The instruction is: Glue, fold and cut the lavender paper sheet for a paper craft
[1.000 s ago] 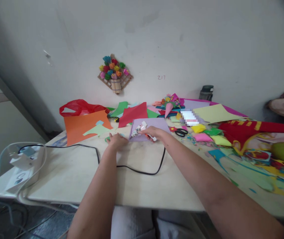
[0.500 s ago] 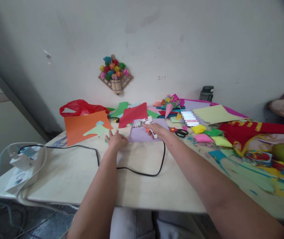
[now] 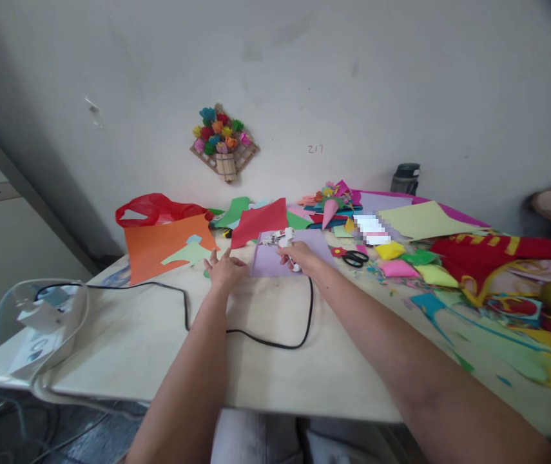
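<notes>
My right hand (image 3: 299,256) is wrapped round a white glue gun (image 3: 285,238) with a black cord (image 3: 275,346). It is over a sheet of purple paper (image 3: 275,267), with the nozzle end towards the left. Whether the tip touches the paper is too small to tell. My left hand (image 3: 227,269) rests at the left edge of the purple sheet, fingers spread and nothing held. Beyond its fingertips is a pale green paper cutout (image 3: 191,254) on an orange sheet (image 3: 142,241). Red paper (image 3: 260,219) lies just behind the purple sheet.
Black-handled scissors (image 3: 355,258) lie right of the purple sheet, near a phone (image 3: 370,230) and small coloured packets (image 3: 398,268). Paper scraps cover the table's right side. A power strip (image 3: 55,322) stands at the left, its cord crossing the table. A bottle (image 3: 405,179) stands by the wall.
My right hand has shifted slightly with the glue gun, and the cord's loop has moved a little to the left. My left hand stays in nearly the same place.
</notes>
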`<control>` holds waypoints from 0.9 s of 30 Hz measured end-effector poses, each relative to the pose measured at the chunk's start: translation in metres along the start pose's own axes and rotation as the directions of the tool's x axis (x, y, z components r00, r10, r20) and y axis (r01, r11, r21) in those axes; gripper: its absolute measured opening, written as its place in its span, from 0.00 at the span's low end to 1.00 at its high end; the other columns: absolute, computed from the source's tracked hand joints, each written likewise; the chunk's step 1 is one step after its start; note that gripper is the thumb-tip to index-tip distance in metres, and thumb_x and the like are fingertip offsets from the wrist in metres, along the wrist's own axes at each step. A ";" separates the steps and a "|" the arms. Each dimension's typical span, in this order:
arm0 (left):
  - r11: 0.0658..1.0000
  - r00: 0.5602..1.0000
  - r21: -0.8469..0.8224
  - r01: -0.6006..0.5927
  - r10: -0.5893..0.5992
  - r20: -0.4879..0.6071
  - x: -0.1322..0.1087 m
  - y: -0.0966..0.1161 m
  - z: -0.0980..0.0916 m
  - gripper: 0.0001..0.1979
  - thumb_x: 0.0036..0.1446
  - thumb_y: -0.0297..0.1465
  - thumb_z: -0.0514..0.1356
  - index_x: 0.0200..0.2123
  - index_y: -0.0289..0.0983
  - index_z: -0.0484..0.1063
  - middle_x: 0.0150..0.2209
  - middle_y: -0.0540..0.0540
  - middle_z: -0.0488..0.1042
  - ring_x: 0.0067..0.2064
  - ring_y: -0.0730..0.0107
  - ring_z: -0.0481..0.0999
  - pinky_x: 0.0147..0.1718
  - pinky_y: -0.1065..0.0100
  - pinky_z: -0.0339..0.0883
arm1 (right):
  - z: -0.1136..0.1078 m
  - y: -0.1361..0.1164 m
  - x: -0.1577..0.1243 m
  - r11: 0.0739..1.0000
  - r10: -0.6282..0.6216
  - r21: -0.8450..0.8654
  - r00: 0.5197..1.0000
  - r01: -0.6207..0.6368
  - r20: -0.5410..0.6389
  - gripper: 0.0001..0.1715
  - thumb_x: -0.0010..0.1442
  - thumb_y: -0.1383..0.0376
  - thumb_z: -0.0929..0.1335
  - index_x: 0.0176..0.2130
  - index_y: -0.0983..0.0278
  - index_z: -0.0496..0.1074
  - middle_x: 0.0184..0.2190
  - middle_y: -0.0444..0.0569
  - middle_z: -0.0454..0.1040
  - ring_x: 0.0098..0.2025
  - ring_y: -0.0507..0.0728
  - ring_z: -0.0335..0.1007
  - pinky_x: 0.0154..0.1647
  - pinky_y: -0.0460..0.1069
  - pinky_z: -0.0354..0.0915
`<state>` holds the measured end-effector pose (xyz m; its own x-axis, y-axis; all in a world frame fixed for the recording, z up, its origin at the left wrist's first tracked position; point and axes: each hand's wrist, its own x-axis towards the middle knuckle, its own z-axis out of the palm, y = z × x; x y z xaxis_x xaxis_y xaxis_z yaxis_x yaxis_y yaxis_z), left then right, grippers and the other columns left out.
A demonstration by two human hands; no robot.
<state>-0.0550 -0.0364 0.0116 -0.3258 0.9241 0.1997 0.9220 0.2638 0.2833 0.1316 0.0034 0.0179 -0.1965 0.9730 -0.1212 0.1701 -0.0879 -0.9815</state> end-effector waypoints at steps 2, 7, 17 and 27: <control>1.000 1.000 -0.004 0.011 -0.011 -0.004 0.001 0.003 0.000 0.11 0.43 0.40 0.56 0.30 0.47 0.75 0.58 0.56 0.55 0.62 0.55 0.37 0.56 0.51 0.28 | 0.000 0.000 0.001 1.000 0.012 -0.025 1.000 -0.011 0.025 0.05 0.50 0.68 0.66 0.26 0.68 0.65 0.12 0.42 0.66 0.09 0.45 0.52 0.11 0.42 0.50; 0.999 0.999 -0.005 0.037 -0.037 0.001 0.004 0.002 0.004 0.13 0.45 0.41 0.55 0.34 0.48 0.75 0.59 0.56 0.53 0.62 0.56 0.35 0.56 0.51 0.27 | 0.002 0.003 0.001 0.991 0.028 -0.135 0.996 -0.016 0.089 0.05 0.48 0.69 0.66 0.23 0.69 0.65 0.11 0.43 0.66 0.09 0.47 0.53 0.11 0.43 0.51; 0.998 0.998 0.002 -0.069 0.069 -0.013 0.011 -0.001 0.019 0.15 0.48 0.45 0.53 0.37 0.52 0.74 0.61 0.61 0.46 0.61 0.54 0.24 0.55 0.48 0.25 | 0.006 0.002 -0.001 0.976 0.033 -0.219 0.992 -0.006 0.121 0.05 0.45 0.69 0.65 0.21 0.69 0.65 0.11 0.44 0.66 0.09 0.47 0.53 0.11 0.43 0.51; 0.997 0.997 -0.010 -0.078 0.078 -0.008 0.008 0.001 0.017 0.15 0.49 0.44 0.53 0.39 0.52 0.73 0.61 0.61 0.47 0.61 0.55 0.23 0.55 0.45 0.27 | 0.009 0.000 -0.002 0.968 0.057 -0.249 0.992 -0.027 0.114 0.05 0.46 0.69 0.66 0.22 0.69 0.65 0.09 0.43 0.64 0.08 0.46 0.53 0.10 0.42 0.50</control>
<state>-0.0531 -0.0236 -0.0020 -0.2545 0.9396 0.2289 0.9424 0.1879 0.2766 0.1230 0.0000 0.0172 -0.2952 0.9357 -0.1933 0.4105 -0.0585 -0.9100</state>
